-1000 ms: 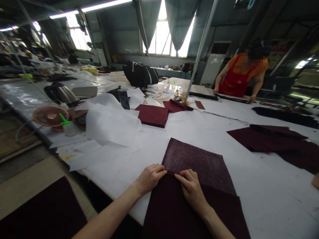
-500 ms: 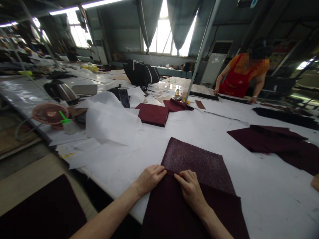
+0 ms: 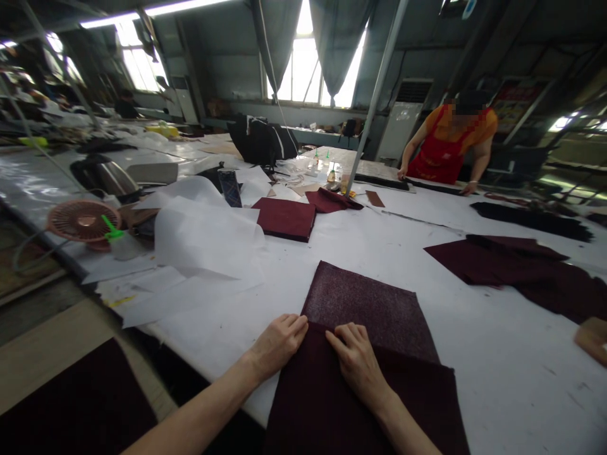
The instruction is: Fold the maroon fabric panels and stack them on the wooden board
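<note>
A dark maroon fabric piece (image 3: 313,398) lies on the white table in front of me, with a paler speckled flap (image 3: 365,309) at its far end. A fold runs across where the two shades meet. At the fold's left end, my left hand (image 3: 279,341) is closed, its fingertips pinching the fabric edge. Just right of it, my right hand (image 3: 358,360) has its fingers bent and closed on the same fold, thumb and index finger against the cloth. The fabric's near end passes below the picture.
Left on the table (image 3: 222,328) lie white paper sheets (image 3: 203,234), a green-tipped bottle (image 3: 123,243), a pink fan (image 3: 83,221) and a kettle (image 3: 111,174). Maroon cloth stacks (image 3: 284,218) and loose maroon pieces (image 3: 512,265) lie beyond. A person in a red apron (image 3: 436,155) works across the table.
My view has turned slightly to the right, so the surroundings appear shifted left. Both hands remain at the fold, with hardly any movement against the fabric.
</note>
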Motion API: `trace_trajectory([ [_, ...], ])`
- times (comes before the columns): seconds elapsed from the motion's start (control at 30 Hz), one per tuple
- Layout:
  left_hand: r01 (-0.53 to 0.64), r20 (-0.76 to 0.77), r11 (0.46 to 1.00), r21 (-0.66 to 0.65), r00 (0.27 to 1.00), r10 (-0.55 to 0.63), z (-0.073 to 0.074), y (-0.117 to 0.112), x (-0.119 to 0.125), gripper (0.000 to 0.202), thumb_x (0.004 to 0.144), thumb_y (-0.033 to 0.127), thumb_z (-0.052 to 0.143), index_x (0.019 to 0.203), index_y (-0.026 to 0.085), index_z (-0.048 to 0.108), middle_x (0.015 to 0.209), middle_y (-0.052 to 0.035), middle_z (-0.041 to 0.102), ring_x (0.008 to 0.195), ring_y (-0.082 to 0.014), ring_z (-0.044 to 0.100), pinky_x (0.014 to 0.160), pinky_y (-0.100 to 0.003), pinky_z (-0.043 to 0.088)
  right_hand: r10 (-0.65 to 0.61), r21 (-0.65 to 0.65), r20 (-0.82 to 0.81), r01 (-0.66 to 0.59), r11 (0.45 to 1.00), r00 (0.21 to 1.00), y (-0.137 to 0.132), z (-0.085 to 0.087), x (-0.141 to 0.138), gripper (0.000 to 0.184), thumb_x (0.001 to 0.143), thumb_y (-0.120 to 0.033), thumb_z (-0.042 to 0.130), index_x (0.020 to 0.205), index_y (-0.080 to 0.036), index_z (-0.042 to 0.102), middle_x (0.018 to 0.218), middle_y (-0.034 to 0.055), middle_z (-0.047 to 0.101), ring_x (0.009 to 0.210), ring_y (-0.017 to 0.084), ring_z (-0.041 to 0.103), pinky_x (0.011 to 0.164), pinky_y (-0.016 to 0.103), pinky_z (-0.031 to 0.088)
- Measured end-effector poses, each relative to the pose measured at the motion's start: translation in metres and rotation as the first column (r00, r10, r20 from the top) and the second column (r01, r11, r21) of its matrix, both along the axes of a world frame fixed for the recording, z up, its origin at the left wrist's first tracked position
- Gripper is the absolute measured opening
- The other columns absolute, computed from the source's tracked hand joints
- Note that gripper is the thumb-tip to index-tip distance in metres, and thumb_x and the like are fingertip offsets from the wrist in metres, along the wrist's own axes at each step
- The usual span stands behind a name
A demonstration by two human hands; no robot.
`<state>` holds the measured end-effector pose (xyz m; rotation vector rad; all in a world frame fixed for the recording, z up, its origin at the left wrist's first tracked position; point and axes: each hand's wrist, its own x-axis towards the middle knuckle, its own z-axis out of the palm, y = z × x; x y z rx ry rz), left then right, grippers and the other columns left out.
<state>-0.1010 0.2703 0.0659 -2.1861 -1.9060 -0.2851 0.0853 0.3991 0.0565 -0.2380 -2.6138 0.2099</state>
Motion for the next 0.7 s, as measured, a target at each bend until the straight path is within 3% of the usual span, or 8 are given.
trace_trajectory([
  [0.1,-0.117,-0.042,0.993,0.036,0.992,0.118,0.014,-0.004,0.010,0.027,0.088,0.004,0.042,0.108,0.010,0.060,0.122,-0.0141,0.058,0.105,-0.0240,0.056,0.095,-0.043,0.045,-0.019,0.011,0.018,0.018,1.000,1.000,-0.002,0.002,0.001,0.030,0.090,-0.007,0.044,0.112,-0.017,0.062,0.090,0.0080,0.057,0.085,0.022,0.047,0.078,0.038,0.038],
  [0.2,-0.192,-0.048,0.979,0.070,0.980,0.196,0.023,-0.002,0.029,0.037,0.087,0.002,0.039,0.120,0.010,0.055,0.130,-0.0146,0.054,0.115,-0.0261,0.052,0.100,-0.044,0.042,-0.030,0.010,0.036,0.030,1.000,0.999,-0.002,0.004,0.001,0.029,0.090,-0.007,0.045,0.111,-0.018,0.062,0.090,0.0076,0.057,0.086,0.022,0.047,0.079,0.038,0.038],
  [0.33,-0.222,-0.103,0.975,-0.019,0.970,0.219,0.013,0.008,0.054,0.043,0.084,0.000,0.039,0.123,0.009,0.054,0.121,-0.0150,0.059,0.110,-0.0250,0.056,0.093,-0.040,0.047,-0.037,-0.002,0.041,0.037,0.999,0.998,-0.003,0.004,0.001,0.026,0.092,-0.011,0.045,0.108,-0.019,0.063,0.088,0.0069,0.056,0.085,0.021,0.047,0.079,0.037,0.038],
  [0.47,-0.274,-0.145,0.957,-0.092,0.955,0.259,-0.003,0.012,0.062,0.043,0.080,-0.003,0.044,0.120,0.005,0.056,0.108,-0.0151,0.063,0.099,-0.0244,0.060,0.084,-0.036,0.051,-0.034,-0.020,0.037,0.035,0.999,0.999,-0.001,0.004,0.003,0.026,0.093,-0.012,0.044,0.109,-0.019,0.063,0.089,0.0068,0.056,0.085,0.021,0.047,0.078,0.037,0.037],
  [0.7,-0.284,-0.171,0.956,-0.070,0.948,0.269,-0.001,0.011,0.068,0.052,0.082,0.000,0.041,0.133,0.011,0.046,0.111,-0.0159,0.061,0.096,-0.0229,0.059,0.082,-0.036,0.049,-0.033,0.006,0.001,0.033,0.999,0.999,0.011,0.007,0.023,0.032,0.091,-0.011,0.047,0.117,-0.022,0.061,0.089,0.0064,0.057,0.085,0.020,0.047,0.078,0.036,0.038],
])
